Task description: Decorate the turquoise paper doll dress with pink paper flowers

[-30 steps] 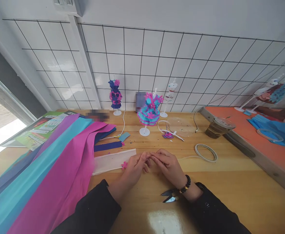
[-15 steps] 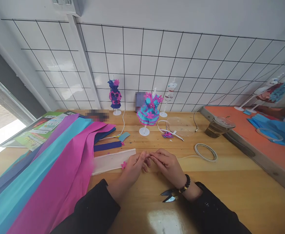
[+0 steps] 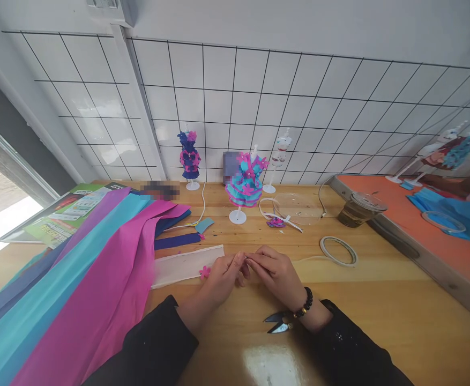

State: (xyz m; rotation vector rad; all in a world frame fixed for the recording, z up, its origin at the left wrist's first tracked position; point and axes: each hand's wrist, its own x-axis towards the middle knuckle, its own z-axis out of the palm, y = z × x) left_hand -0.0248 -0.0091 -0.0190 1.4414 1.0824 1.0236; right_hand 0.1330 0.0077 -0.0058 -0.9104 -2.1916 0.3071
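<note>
My left hand (image 3: 222, 276) and my right hand (image 3: 277, 271) meet fingertip to fingertip low over the wooden table (image 3: 379, 311). Both pinch something tiny between them. It looks like the end of a thin tape strip (image 3: 309, 260) that runs off to a white tape roll (image 3: 338, 251) on the right. A small pink paper flower (image 3: 204, 272) lies by my left thumb, on the end of a white translucent strip (image 3: 178, 265). Small snips (image 3: 278, 321) lie under my right wrist.
Long pink, turquoise and blue crepe sheets (image 3: 114, 284) cover the left. At the back stand a turquoise-and-pink paper dress doll (image 3: 245, 185), a dark blue one (image 3: 189, 155) and a bare mannequin (image 3: 281, 153). A clear lid (image 3: 299, 208), a cup (image 3: 357, 210) and an orange tray (image 3: 419, 225) sit to the right.
</note>
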